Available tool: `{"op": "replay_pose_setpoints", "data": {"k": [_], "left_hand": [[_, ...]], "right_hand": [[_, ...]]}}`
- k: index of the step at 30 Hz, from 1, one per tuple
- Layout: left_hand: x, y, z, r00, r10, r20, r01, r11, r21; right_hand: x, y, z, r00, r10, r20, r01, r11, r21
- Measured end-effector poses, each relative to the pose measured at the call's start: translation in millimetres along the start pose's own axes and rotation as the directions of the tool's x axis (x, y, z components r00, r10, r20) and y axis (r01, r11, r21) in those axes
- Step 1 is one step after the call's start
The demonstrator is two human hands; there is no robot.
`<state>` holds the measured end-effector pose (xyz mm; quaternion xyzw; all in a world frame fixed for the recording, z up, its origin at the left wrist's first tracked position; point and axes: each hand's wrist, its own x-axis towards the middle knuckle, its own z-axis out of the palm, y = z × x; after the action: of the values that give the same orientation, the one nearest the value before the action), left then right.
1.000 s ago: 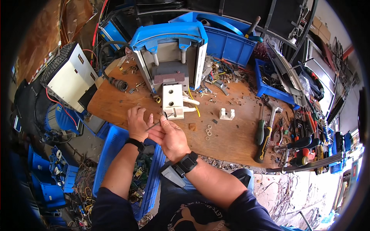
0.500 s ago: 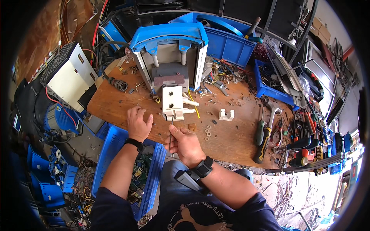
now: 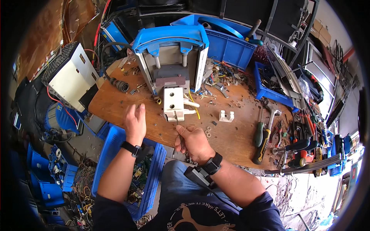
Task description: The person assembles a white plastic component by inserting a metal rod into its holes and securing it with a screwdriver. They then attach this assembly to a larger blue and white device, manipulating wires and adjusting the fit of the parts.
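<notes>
My right hand (image 3: 195,143) is closed on a thin dark metal rod (image 3: 177,121). Its tip meets the front end of a white block (image 3: 173,99); whether it goes inside I cannot tell. Two round holes show in the block's top, and white prongs (image 3: 190,103) stick out from its right side. The block sits before a blue-topped press-like frame (image 3: 169,36) with two metal rods. To the left of the block, my left hand (image 3: 135,122) is raised at the table's front edge, fingers stretched and holding nothing. The rod's lower end is hidden by my right fingers.
A small white bracket (image 3: 226,116) and several washers (image 3: 208,133) lie on the wooden table (image 3: 231,140). Farther right are a hammer (image 3: 269,115), a green-handled screwdriver (image 3: 258,133) and pliers. A blue crate (image 3: 156,175) with circuit boards stands below the table edge.
My left hand has lifted and turned, its fingers now pointing away from me. My right hand has shifted slightly right, still gripping the rod at the block.
</notes>
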<state>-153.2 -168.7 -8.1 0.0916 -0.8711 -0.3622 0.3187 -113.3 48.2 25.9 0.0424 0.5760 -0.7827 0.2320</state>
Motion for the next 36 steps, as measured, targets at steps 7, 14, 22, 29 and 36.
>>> {"op": "replay_pose_setpoints", "data": {"k": [7,14,22,29,36], "left_hand": [[-10.0,63.6,0.8,0.568,-0.364,0.739,0.780,0.524,-0.341],[-13.7,65.5,9.2,0.601,-0.282,0.748,0.782,0.399,-0.479],[-17.5,59.4,20.5,0.628,-0.347,0.697,0.774,0.373,-0.512],[-15.4,70.3,18.9,0.600,-0.331,0.728,0.791,0.379,-0.480],[-14.4,86.0,26.6,0.609,-0.289,0.739,0.793,0.235,-0.562]], "right_hand": [[-2.7,-12.1,-8.7,1.000,0.024,-0.009,-0.025,0.988,-0.150],[2.4,-32.1,-17.5,0.999,0.020,0.046,-0.002,0.933,-0.360],[-7.7,-28.8,3.3,0.999,0.033,-0.041,-0.044,0.951,-0.306],[-4.4,-29.8,-3.5,0.999,-0.034,-0.015,0.025,0.906,-0.422],[-6.1,-23.7,-5.8,0.983,-0.184,-0.009,0.140,0.779,-0.611]]}}
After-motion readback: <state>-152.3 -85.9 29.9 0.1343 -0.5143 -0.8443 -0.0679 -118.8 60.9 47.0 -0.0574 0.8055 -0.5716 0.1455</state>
